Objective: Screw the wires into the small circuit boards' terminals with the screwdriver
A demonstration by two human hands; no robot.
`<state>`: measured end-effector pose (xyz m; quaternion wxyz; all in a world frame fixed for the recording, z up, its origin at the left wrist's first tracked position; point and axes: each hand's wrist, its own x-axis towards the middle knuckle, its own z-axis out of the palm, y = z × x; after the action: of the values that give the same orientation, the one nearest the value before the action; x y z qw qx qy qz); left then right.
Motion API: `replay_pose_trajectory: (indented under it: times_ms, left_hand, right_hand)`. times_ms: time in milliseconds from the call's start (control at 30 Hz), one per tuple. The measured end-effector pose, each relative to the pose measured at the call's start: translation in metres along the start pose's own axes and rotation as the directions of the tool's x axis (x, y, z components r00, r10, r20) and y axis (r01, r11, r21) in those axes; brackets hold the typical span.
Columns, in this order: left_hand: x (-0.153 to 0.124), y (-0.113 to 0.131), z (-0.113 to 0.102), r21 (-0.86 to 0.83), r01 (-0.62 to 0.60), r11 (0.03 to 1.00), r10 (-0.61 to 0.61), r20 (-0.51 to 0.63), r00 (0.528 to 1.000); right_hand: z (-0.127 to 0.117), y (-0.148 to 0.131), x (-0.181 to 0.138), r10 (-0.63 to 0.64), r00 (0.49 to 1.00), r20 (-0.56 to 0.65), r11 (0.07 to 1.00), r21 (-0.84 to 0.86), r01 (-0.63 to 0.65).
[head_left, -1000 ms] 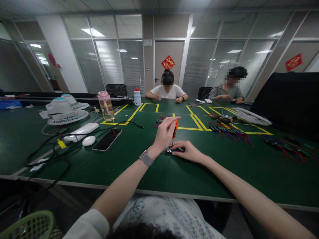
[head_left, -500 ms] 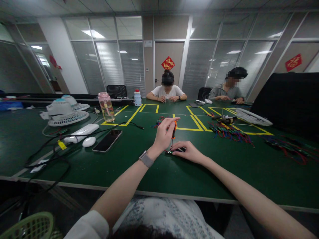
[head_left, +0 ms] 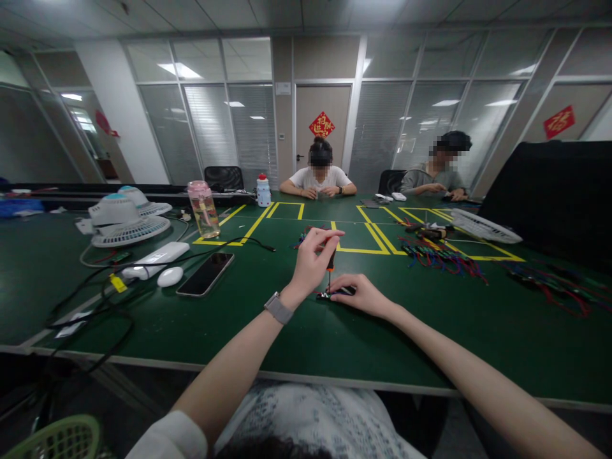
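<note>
My left hand is closed around the handle of a screwdriver, black and orange, held upright. The thin shaft points down and its tip meets a small circuit board lying on the green table. From the right, my right hand reaches in low, its fingers pinching the board's near side against the table. Part of the board is hidden under those fingers. Behind my left hand a bundle of coloured wires is partly covered.
To the left lie a phone, a white mouse, a power strip and black cables. A bottle and white fans stand beyond. Wired boards and a keyboard lie right. Two people sit across the table.
My left hand's fingers have shifted slightly around the screwdriver's handle, which shows less orange at the top. My right hand stays at the board. The view has tilted very slightly.
</note>
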<state>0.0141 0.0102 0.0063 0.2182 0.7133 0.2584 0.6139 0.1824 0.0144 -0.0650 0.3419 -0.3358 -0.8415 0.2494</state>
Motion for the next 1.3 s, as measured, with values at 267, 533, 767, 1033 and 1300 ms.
replay_pose_trajectory:
  times_ms: [267, 533, 767, 1033, 1300]
  left_hand:
    - [0.000, -0.001, 0.002, -0.080, 0.027, 0.996, -0.023, 0.042, 0.999]
    - [0.000, 0.000, 0.001, 0.016, -0.005, 1.000, 0.005, 0.000, 1.000]
    - [-0.002, 0.000, 0.004, -0.104, 0.037, 0.994, -0.031, 0.061, 0.998]
    - [0.000, 0.001, 0.001, 0.030, -0.002, 1.000, 0.002, -0.028, 1.000]
    - [-0.003, 0.000, 0.002, -0.031, 0.007, 1.000, -0.006, 0.020, 1.000]
  right_hand:
    - [0.000, -0.004, 0.000, 0.024, 1.000, -0.004, 1.000, -0.017, -0.024]
    - [0.000, -0.005, 0.000, 0.079, 0.997, -0.008, 0.997, -0.020, -0.079]
    - [0.000, -0.009, 0.000, 0.099, 0.995, -0.012, 0.995, -0.023, -0.099]
    - [-0.001, -0.011, -0.001, 0.111, 0.994, -0.018, 0.994, -0.004, -0.111]
    - [0.000, -0.009, -0.001, 0.101, 0.995, -0.018, 0.995, -0.009, -0.101]
